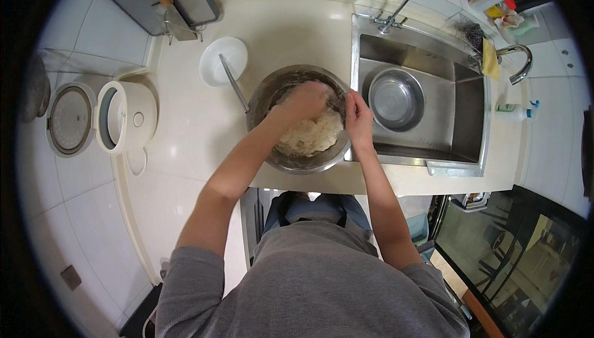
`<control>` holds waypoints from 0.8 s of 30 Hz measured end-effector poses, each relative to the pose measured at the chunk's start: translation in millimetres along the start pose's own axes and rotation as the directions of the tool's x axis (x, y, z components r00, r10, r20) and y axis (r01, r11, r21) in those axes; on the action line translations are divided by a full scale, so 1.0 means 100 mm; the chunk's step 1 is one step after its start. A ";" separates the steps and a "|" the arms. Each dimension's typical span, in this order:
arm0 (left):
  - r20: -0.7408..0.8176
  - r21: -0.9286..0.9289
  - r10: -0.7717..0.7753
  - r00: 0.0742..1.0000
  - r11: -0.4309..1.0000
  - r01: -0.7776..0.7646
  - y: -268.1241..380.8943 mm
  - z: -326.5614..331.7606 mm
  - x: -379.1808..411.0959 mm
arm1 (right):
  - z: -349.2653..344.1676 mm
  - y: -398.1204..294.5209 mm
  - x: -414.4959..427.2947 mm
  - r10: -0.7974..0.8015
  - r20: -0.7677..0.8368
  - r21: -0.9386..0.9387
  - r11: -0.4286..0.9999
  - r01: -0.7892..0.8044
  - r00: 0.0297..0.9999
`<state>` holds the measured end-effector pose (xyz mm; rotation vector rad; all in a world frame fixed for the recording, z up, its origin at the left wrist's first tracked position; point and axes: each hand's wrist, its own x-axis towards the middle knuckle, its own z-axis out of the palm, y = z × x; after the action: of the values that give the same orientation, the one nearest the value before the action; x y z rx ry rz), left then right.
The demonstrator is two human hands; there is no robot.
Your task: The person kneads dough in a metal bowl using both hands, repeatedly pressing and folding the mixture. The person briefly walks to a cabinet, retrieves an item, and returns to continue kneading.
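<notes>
A large metal mixing bowl [299, 169] stands on the counter at the left edge of the sink, with a pale, crumbly dough-like mass [308, 138] in it. My left hand [308, 99] reaches inside, over the far part of the mass; it is blurred, and its fingers cannot be made out. With its fingers, my right hand [358, 117] grips the bowl's right rim. To the left is a white bowl [216, 73]; a slim metal utensil [235, 85] extends from it to the metal bowl's left rim.
The steel sink [436, 106] on the right holds a round metal pan [397, 100], below a curved faucet [394, 1]. A white appliance with an open lid [134, 117] is at the left. A cleaver [174, 17] stands in a rack at the back left; a spray bottle [513, 111] lies far right.
</notes>
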<state>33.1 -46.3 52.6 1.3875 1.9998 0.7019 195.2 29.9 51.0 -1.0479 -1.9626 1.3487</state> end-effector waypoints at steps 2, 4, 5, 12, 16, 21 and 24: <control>-0.217 -0.162 -0.141 0.966 0.981 0.107 -0.16 -0.09 -0.06 | 0.00 0.01 0.01 -0.021 -0.030 0.007 1.000 0.021 0.999; -0.386 -0.265 -0.265 0.884 0.949 0.168 -0.29 -0.15 -0.26 | 0.00 0.00 0.00 -0.018 -0.012 0.018 1.000 0.018 1.000; -0.381 -0.190 -0.271 0.884 0.959 0.212 -0.32 -0.17 -0.25 | 0.00 0.00 0.00 -0.006 0.011 0.020 1.000 0.006 1.000; 0.386 0.559 0.051 0.921 0.782 -0.277 0.30 -0.04 0.27 | 0.12 0.30 0.02 0.006 -0.023 0.097 0.995 -0.004 1.000; 0.487 0.429 0.320 0.813 0.723 -0.541 0.33 0.14 0.01 | 0.08 0.22 0.05 0.073 0.034 0.177 0.981 -0.078 0.997; -0.060 0.071 0.043 0.997 0.997 -0.039 -0.11 -0.17 0.05 | 0.08 0.21 0.14 -0.027 0.058 0.095 0.995 0.021 0.998; -0.232 -0.408 -0.339 0.912 0.885 0.225 -0.36 -0.26 -0.25 | 0.09 0.19 0.23 -0.006 0.100 0.102 0.995 -0.004 0.995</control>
<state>-1.1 -83.7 48.9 0.7756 2.0955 1.1367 181.6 47.9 30.0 -0.9477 -1.9423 1.5113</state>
